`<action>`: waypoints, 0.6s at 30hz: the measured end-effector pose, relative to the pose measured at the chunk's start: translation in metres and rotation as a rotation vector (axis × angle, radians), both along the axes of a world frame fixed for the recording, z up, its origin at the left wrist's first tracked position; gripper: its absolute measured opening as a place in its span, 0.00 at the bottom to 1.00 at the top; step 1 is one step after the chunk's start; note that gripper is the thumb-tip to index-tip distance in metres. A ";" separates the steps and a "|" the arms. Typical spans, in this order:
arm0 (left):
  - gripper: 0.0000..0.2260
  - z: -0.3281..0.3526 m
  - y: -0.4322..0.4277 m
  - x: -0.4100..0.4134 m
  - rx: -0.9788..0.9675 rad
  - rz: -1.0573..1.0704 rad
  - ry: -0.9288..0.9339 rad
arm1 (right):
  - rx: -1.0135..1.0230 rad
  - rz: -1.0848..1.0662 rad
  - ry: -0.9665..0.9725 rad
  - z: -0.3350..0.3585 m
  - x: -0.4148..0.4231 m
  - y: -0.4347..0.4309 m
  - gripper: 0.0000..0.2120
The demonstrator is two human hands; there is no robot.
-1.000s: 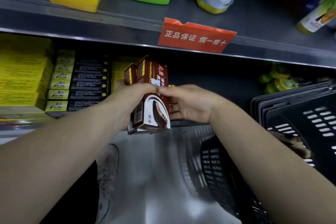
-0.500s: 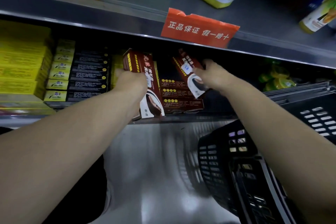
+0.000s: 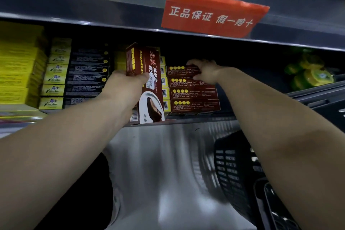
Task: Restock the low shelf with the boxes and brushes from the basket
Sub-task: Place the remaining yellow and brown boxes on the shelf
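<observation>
My left hand [image 3: 127,85] grips an upright brown shoe-polish box [image 3: 147,87] at the front edge of the low shelf [image 3: 186,120]. To its right stands a stack of several flat brown boxes [image 3: 194,97] with yellow dots. My right hand [image 3: 204,72] holds the top brown box [image 3: 182,70] of that stack, fingers curled over its right end. The black basket [image 3: 239,172] sits on the floor at lower right, its inside not visible.
Black-and-yellow boxes [image 3: 74,74] and yellow boxes [image 3: 18,61] fill the shelf's left part. Green-yellow round items [image 3: 309,74] lie at the far right. An orange sign [image 3: 211,15] hangs on the upper shelf edge. Stacked dark baskets [image 3: 326,102] are at right.
My right hand carried its brown box from mid-air down flat onto the top of the stack. My left hand set its box upright at the shelf's front edge.
</observation>
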State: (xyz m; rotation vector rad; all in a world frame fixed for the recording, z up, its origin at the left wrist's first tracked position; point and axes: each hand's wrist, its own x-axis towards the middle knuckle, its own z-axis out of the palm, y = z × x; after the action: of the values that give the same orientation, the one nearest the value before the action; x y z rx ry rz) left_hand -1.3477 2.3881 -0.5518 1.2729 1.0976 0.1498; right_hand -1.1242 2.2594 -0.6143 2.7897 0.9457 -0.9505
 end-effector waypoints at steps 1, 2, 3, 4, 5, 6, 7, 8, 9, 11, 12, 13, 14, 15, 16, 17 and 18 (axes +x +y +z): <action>0.07 -0.002 0.000 0.000 -0.006 0.002 -0.006 | -0.015 -0.006 0.032 -0.002 0.002 0.001 0.27; 0.07 -0.003 0.000 0.001 -0.012 0.008 -0.010 | -0.038 -0.005 0.056 -0.004 0.002 0.001 0.27; 0.07 -0.004 0.001 0.001 -0.013 0.011 -0.009 | -0.063 0.001 0.072 -0.006 0.002 0.002 0.26; 0.08 -0.005 0.001 0.002 -0.011 0.011 -0.008 | -0.086 0.008 0.081 -0.006 0.002 0.002 0.26; 0.08 -0.005 0.002 0.002 -0.010 0.007 -0.008 | -0.107 0.009 0.088 -0.006 0.001 0.002 0.25; 0.09 -0.005 0.003 0.003 -0.008 0.002 -0.010 | -0.122 0.003 0.093 -0.006 0.000 0.003 0.25; 0.09 -0.004 0.003 0.003 -0.009 -0.006 -0.014 | -0.137 -0.001 0.088 -0.006 -0.002 0.003 0.25; 0.10 -0.003 0.003 0.004 -0.005 -0.016 -0.017 | -0.153 0.005 0.071 -0.006 -0.003 0.004 0.26; 0.12 -0.002 0.002 0.004 0.004 -0.032 -0.018 | -0.168 0.020 0.043 -0.004 -0.005 0.006 0.28; 0.17 0.001 0.000 0.007 0.032 -0.075 -0.005 | -0.144 0.059 -0.017 0.008 -0.015 0.013 0.34; 0.18 0.002 -0.002 0.008 0.043 -0.095 0.003 | -0.074 0.076 -0.010 0.017 -0.022 0.018 0.38; 0.18 0.002 -0.003 0.009 0.048 -0.113 0.013 | 0.027 0.069 0.036 0.028 -0.030 0.022 0.42; 0.18 0.003 -0.005 0.010 0.048 -0.128 0.028 | 0.140 0.057 0.095 0.040 -0.037 0.025 0.47; 0.20 0.004 -0.006 0.011 0.042 -0.137 0.046 | 0.255 0.065 0.142 0.052 -0.046 0.026 0.50; 0.22 0.004 -0.008 0.011 0.041 -0.147 0.067 | 0.350 0.103 0.157 0.062 -0.057 0.026 0.52; 0.23 0.005 -0.009 0.012 0.050 -0.165 0.087 | 0.413 0.170 0.145 0.070 -0.069 0.023 0.53; 0.24 0.005 -0.010 0.013 0.069 -0.196 0.103 | 0.445 0.252 0.120 0.075 -0.079 0.020 0.52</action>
State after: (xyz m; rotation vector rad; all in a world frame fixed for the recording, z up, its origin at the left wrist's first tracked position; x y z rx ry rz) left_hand -1.3351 2.3783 -0.5465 1.4560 1.0557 -0.0263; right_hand -1.2036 2.2795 -0.5391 2.8640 1.6639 -0.9788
